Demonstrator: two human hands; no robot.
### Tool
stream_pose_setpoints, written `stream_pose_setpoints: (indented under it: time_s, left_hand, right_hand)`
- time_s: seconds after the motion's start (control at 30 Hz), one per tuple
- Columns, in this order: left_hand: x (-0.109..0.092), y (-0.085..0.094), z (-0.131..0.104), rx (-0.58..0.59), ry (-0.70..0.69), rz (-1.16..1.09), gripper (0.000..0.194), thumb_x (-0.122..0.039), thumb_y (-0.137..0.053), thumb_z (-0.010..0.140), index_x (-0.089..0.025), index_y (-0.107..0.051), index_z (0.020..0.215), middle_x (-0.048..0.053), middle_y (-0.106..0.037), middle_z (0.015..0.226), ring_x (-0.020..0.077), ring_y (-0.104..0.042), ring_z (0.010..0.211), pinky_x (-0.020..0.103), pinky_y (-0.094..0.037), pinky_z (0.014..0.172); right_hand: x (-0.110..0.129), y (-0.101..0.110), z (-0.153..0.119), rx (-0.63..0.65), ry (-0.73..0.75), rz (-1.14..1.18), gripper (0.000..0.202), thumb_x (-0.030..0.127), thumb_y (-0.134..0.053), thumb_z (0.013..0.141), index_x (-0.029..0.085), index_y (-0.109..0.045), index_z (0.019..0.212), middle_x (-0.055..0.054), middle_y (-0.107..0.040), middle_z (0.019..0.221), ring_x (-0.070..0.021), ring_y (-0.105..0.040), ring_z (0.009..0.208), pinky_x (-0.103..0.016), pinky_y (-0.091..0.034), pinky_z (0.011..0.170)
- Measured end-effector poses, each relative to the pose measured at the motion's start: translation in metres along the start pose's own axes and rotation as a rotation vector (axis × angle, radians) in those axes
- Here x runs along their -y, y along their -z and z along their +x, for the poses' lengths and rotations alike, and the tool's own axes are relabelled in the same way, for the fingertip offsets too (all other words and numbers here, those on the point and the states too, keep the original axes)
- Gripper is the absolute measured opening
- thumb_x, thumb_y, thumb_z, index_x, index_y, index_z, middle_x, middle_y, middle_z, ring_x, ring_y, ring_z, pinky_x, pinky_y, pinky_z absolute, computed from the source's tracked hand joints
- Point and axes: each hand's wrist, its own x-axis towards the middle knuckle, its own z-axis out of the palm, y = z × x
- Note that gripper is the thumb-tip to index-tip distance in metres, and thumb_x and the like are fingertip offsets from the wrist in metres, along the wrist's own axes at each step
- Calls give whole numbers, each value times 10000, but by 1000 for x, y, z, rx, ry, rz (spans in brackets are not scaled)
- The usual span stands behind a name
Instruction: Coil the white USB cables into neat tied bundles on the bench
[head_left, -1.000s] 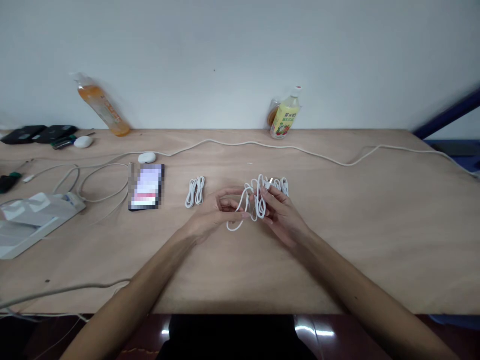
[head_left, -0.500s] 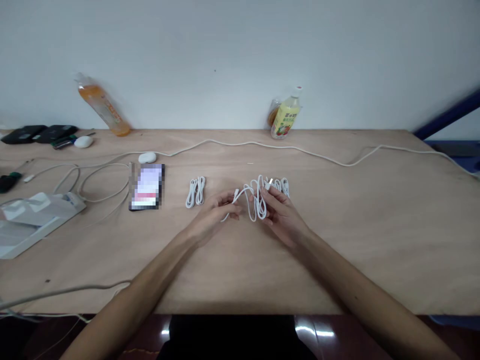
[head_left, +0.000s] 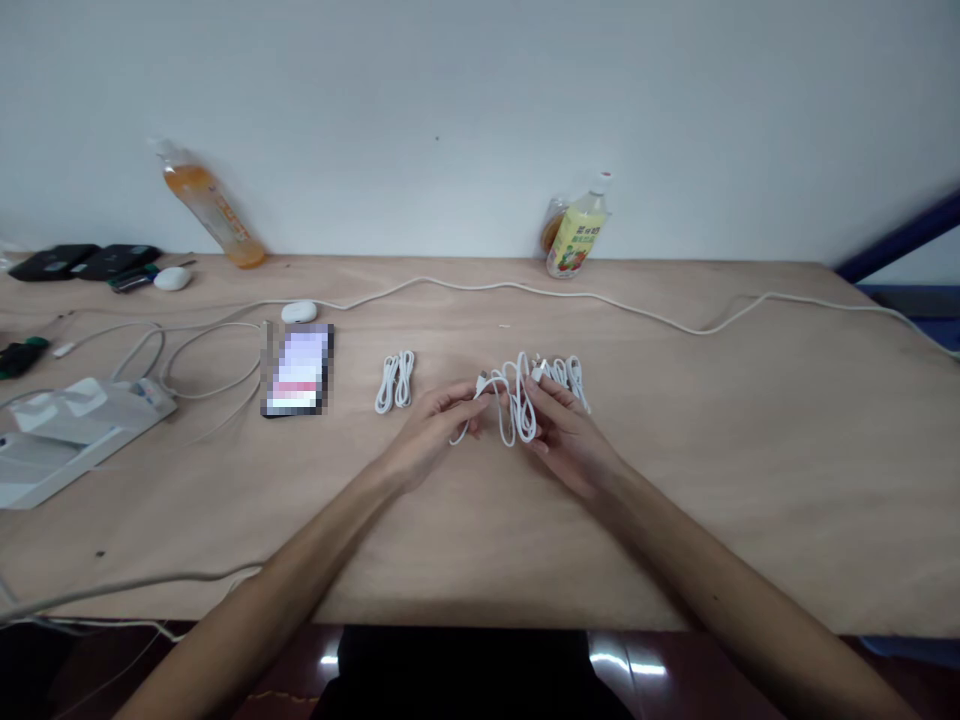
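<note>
Between my hands, above the table, hangs a loosely looped white USB cable [head_left: 526,415]. My left hand [head_left: 446,418] pinches it near its small plug, which points up past the fingertips. Gathered loops and the metal-tipped USB plug are in the fingers of my right hand [head_left: 566,430]. Just behind that hand, partly hidden by it, lie more coiled white cables [head_left: 573,372] on the table. Left of my left hand lie two neatly folded white cables [head_left: 395,382], side by side.
A phone [head_left: 298,370] and a white earbud case [head_left: 298,312] lie to the left. Farther left is a white power strip [head_left: 90,440] with cords. An orange drink bottle [head_left: 214,210] and a yellow drink bottle [head_left: 577,235] stand by the wall. A long white cord [head_left: 465,288] crosses the table.
My left hand has moved slightly right, and the small plug in it now points up closer to the loops. My right hand keeps its hold with little movement.
</note>
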Motion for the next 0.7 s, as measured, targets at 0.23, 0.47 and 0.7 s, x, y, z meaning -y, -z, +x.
stream_pose_setpoints:
  time_s: [0.23, 0.47, 0.7]
  left_hand:
    - [3, -3, 0, 26, -22, -43, 273, -357, -847, 845, -220, -872, 1080, 70, -785, 1078, 172, -622, 876, 307, -470, 810]
    - [6, -4, 1, 15, 23, -182, 284, -379, -908, 808, -182, -872, 1009, 95, -803, 1077, 191, -678, 960, 326, -485, 895]
    - [6, -5, 1, 19, 13, -204, 298, -434, -920, 806, -170, -872, 937, 58, -758, 942, 123, -570, 777, 286, -451, 765]
  right_hand:
    - [2, -4, -2, 45, 13, 3, 499, 638, -971, 629, 256, -769, 879, 29, -727, 790, -73, -399, 513, -206, -228, 411]
    - [0, -4, -2, 54, 9, 22, 468, 603, -967, 663, 258, -765, 907, 37, -709, 764, -82, -429, 522, -206, -242, 409]
    - [-2, -3, -1, 58, 4, 27, 470, 616, -962, 669, 259, -775, 908, 19, -743, 818, -80, -415, 519, -209, -242, 408]
